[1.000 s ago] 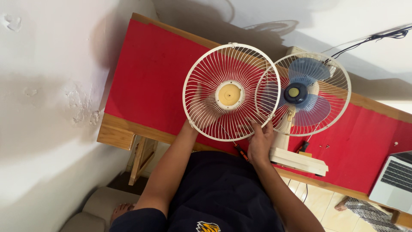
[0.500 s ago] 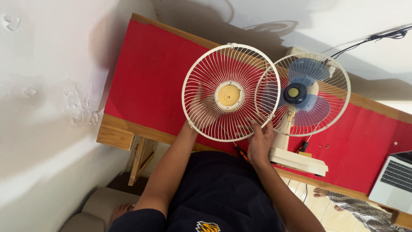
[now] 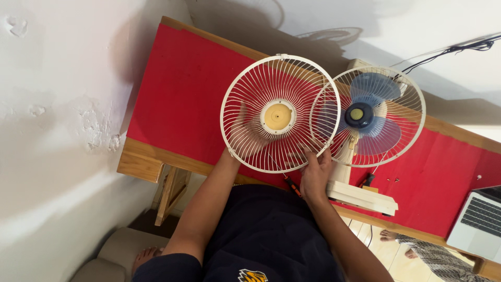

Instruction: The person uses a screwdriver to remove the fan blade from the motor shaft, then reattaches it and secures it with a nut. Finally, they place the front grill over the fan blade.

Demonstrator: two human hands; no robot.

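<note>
I hold a round cream wire fan guard (image 3: 280, 114) with a yellow centre cap upright above the red table (image 3: 180, 99). My left hand (image 3: 245, 130) is behind the grille, seen through the wires, gripping it. My right hand (image 3: 314, 171) grips the guard's lower right rim. Just to the right stands a cream table fan (image 3: 365, 117) with blue blades, its rear guard still on, overlapping the held guard's edge. The fan's square base (image 3: 362, 196) sits near the table's front edge.
A screwdriver with an orange and black handle (image 3: 292, 185) lies by my right wrist. Small screws (image 3: 394, 179) lie right of the fan base. A laptop (image 3: 477, 219) sits at the far right. Another person's foot (image 3: 389, 236) shows below the table. Black cables (image 3: 454, 49) run along the wall.
The view has shifted very slightly; the guard and both hands stay almost still. The other person's foot moved left under the table.
</note>
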